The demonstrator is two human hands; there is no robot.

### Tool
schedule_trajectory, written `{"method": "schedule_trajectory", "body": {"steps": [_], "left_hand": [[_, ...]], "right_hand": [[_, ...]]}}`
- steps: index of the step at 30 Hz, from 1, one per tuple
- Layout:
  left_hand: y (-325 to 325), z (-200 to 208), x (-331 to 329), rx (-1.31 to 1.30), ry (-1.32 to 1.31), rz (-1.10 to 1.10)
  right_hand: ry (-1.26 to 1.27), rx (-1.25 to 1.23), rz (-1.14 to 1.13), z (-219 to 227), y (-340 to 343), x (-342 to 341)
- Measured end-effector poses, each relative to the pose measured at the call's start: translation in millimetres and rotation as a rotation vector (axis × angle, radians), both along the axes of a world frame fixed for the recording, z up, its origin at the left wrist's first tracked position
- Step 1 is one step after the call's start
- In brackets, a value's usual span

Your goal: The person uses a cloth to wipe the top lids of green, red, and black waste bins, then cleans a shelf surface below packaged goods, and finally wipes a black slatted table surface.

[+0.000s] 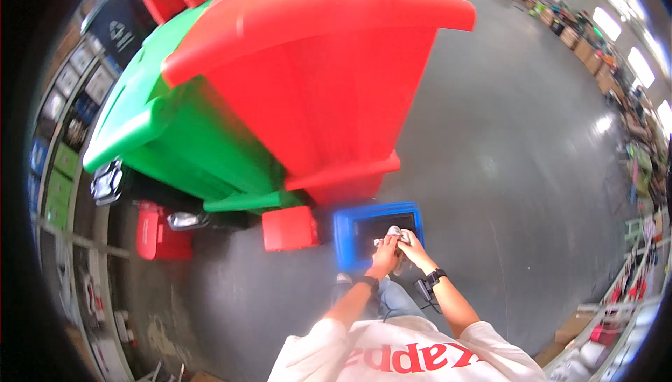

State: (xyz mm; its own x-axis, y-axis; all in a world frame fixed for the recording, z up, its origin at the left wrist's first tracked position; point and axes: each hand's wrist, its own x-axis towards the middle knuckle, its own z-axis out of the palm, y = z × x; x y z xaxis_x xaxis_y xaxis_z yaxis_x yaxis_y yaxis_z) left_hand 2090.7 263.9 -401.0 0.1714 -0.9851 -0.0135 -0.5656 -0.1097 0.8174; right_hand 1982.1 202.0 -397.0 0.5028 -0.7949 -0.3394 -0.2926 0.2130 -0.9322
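Observation:
Just in front of my body, my left hand and my right hand meet over a blue open-topped bin with a dark inside. Between them they hold a small whitish object, its top poking out past my fingers. Its kind is too small and blurred to tell. My left fingers wrap round its near left side, and my right fingers close on it from the right. Most of the object is hidden by my hands. Dark bands circle both wrists.
Tall red and green wheeled bins stand beyond and to the left. A small red box sits left of the blue bin. A black device with a cable is beside my right forearm. Shelves line the left.

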Motion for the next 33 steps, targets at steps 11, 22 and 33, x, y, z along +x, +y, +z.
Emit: {"method": "schedule_trajectory", "body": {"steps": [11,22,33], "left_hand": [[14.2,113.8,111.0,-0.170,0.876,0.137],[82.9,371.5,265.1,-0.809,0.021,0.040],[42.3,424.0,397.4,-1.011,-0.874,0.631]], "right_hand": [[-0.378,0.307,0.183,85.9,-3.1,73.1],[-0.834,-0.637,-0.034,336.4,70.6,256.0],[0.405,-1.634,-0.202,411.3,26.9,395.0]]}}
